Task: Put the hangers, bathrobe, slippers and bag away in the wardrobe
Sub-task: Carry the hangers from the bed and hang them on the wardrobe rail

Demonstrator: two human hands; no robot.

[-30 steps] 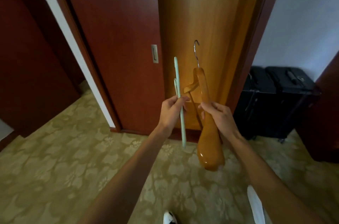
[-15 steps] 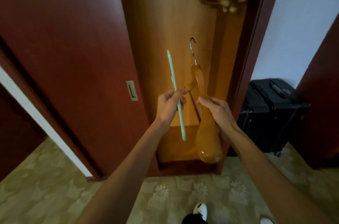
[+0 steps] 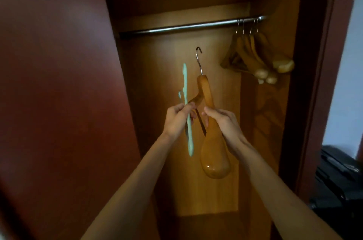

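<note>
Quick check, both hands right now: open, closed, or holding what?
Left hand: closed, gripping the pale green hanger.
Right hand: closed, gripping the wooden hanger.

"What do you see on your right?"
"A black case (image 3: 337, 178) low down, beside a white wall (image 3: 345, 74)."
"And on your left?"
"You see a big dark red door (image 3: 55, 90)."

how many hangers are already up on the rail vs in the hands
About 4 on the rail, bunched at its right end; overlap may hide more. 2 in hand: the green hanger in the left hand, the wooden hanger in the right hand.
</note>
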